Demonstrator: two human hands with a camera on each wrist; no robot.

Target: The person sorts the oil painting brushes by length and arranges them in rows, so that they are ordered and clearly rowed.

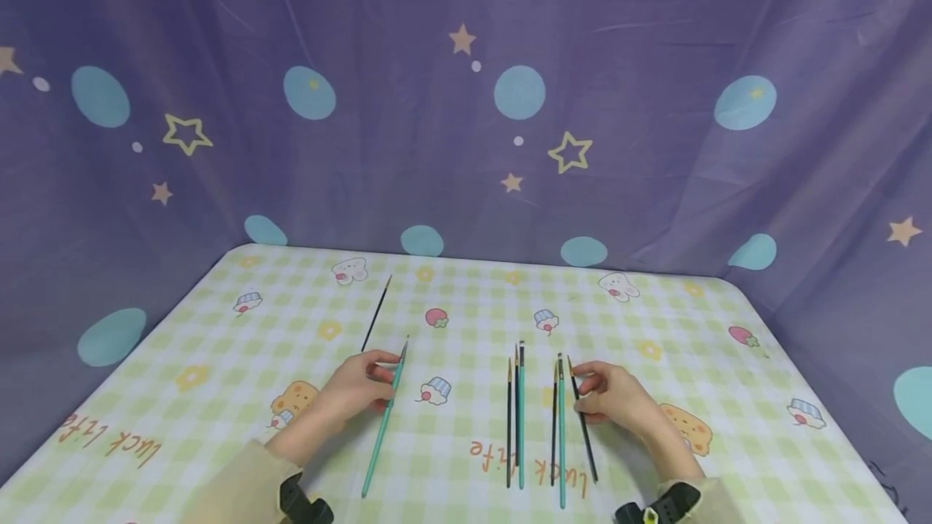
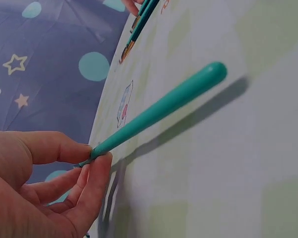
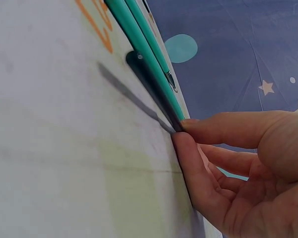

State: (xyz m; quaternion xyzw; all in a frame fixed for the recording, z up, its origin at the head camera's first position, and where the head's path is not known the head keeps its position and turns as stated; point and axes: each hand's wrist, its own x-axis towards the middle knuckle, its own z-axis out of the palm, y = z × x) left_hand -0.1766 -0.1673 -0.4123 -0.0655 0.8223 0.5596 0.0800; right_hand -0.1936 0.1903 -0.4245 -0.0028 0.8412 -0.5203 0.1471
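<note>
My left hand [image 1: 351, 388] pinches a teal paintbrush [image 1: 378, 455] between thumb and fingers, bristle end pointing away. In the left wrist view the rounded handle end of this teal brush [image 2: 169, 105] stands a little off the cloth, casting a shadow. On the right, my right hand [image 1: 616, 399] pinches a slim black paintbrush [image 1: 588, 450] with thumb and fingertips. The right wrist view has the black brush's handle [image 3: 156, 89] close beside teal handles [image 3: 134, 34]. Just left of that hand lie another teal brush [image 1: 562, 459] and a black one [image 1: 553, 443].
Farther left, two black brushes and a teal brush [image 1: 521, 427] lie side by side. A lone black brush [image 1: 377, 311] lies beyond my left hand. The checked tablecloth [image 1: 451, 459] ends at a purple curtain [image 1: 408, 160] behind.
</note>
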